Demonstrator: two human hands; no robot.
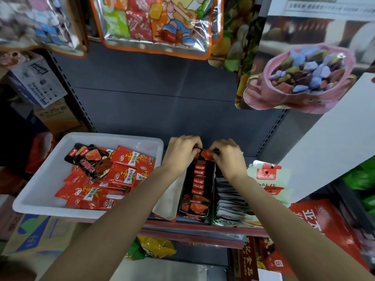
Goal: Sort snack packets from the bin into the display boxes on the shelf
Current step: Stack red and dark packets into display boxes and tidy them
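Observation:
A white bin [36, 191] stands at the left end of the shelf, filled with several red snack packets [123, 175] and a few black ones [91, 161]. To its right a black display box [195, 209] holds a row of upright black packets. Above the far end of that box my left hand [180, 153] and my right hand [227, 157] meet and together pinch a black and red packet [206, 154]. A pale open box [168, 201] stands left of the black box. A white display box [233, 201] of pale packets stands to its right.
Clear bags of snacks [156, 23] hang above the shelf, and a pink bag of sweets [304, 78] hangs at the right. A white upright card [267, 175] stands behind the white box. Cardboard cartons [40, 236] sit under the bin. A red box [324, 226] lies at the lower right.

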